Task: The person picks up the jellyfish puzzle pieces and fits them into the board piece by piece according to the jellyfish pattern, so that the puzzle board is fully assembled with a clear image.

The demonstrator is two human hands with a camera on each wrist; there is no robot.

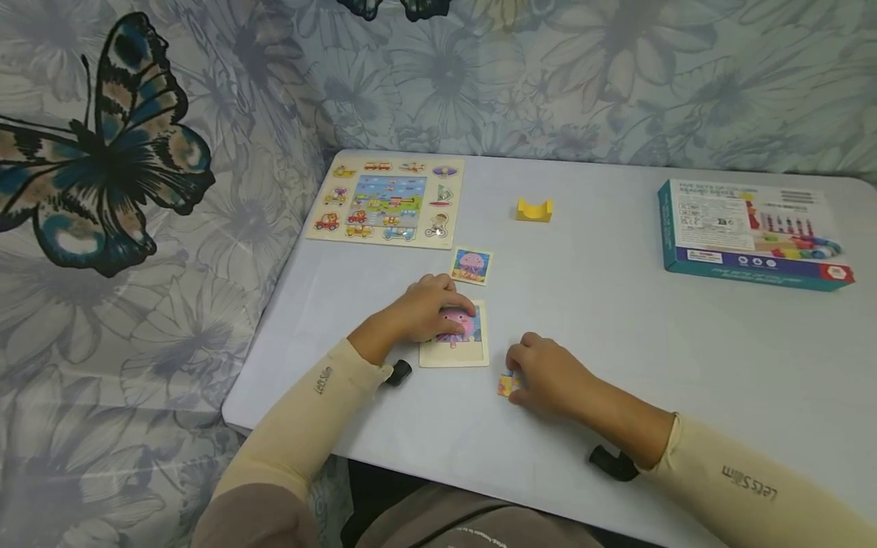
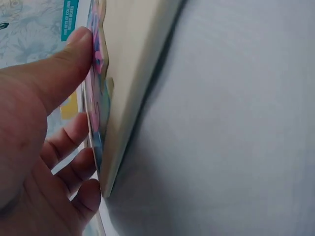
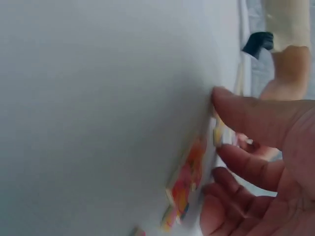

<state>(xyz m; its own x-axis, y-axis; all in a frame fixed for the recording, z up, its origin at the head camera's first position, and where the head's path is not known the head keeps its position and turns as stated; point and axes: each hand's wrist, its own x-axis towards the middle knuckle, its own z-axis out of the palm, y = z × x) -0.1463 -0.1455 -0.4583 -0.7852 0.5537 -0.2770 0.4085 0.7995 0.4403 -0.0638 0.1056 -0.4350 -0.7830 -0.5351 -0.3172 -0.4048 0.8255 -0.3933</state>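
Observation:
A small wooden jigsaw board (image 1: 454, 355) with a pink octopus picture lies on the table. Its upper part holds picture pieces; a bare wood strip shows along the near side. My left hand (image 1: 433, 308) holds it, the thumb on the picture (image 2: 96, 105) and the other fingers curled near the left edge. To the right, my right hand (image 1: 548, 377) has thumb and forefinger about a small yellow-orange puzzle piece (image 1: 505, 385). More colourful loose pieces (image 3: 187, 177) lie on the table beneath that hand, hidden from the head view.
Just beyond the board lies a square octopus picture card (image 1: 471, 266). Farther back are a large vehicle puzzle board (image 1: 390, 237) and a yellow curved block (image 1: 534, 211). A flat toy box (image 1: 754, 236) sits at the far right. The table's near edge runs close below both forearms.

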